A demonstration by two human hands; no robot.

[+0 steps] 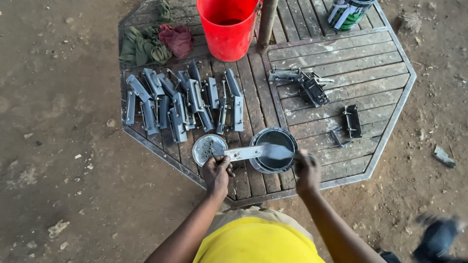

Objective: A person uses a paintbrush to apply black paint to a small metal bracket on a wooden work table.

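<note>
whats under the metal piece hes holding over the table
The metal piece, held by the left hand and right hand, lies across an open paint can with dark contents. The can's middle is covered by it.

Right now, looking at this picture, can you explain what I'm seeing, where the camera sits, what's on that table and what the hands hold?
The one picture comes from a camera worn on a person's head, looking down at their bare hands. No machine is involved. The left hand holds one end of a flat grey metal piece, which lies across an open round tin of dark paint. The right hand is at its other end, blurred, so its grip is unclear. On the eight-sided wooden slat table lie a row of grey metal brackets, a round tin lid, a red plastic bucket and crumpled green and red rags.
</note>
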